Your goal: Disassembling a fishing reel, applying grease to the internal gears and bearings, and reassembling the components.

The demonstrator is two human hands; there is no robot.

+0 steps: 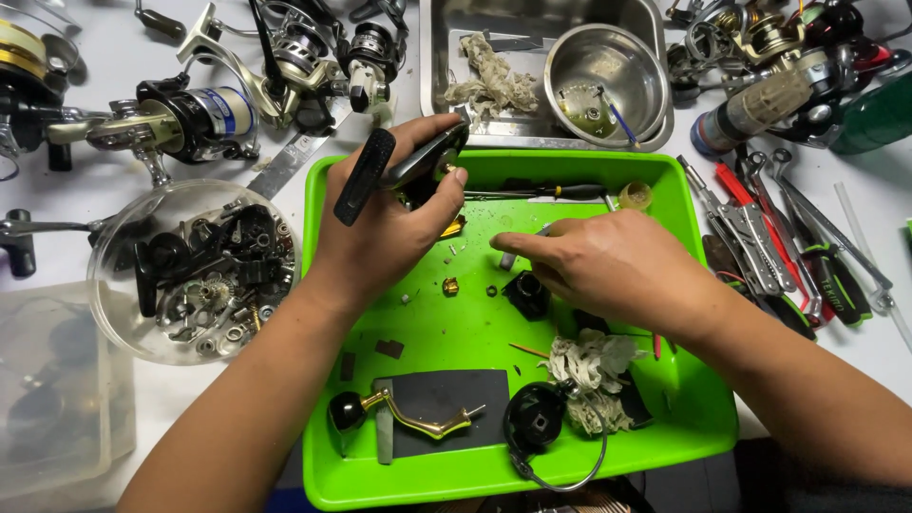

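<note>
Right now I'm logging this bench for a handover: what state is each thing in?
Left hand: closed around a fishing reel body, raised over the tray.
Right hand: palm down, fingertips pinching a small metal part.
Green tray: holding loose parts.
Gold crank handle: detached, lying on a dark mat.
Screwdriver: lying flat in the tray.
Steel bowl: upright, a few parts inside.
Clear bowl: filled with reel parts.
</note>
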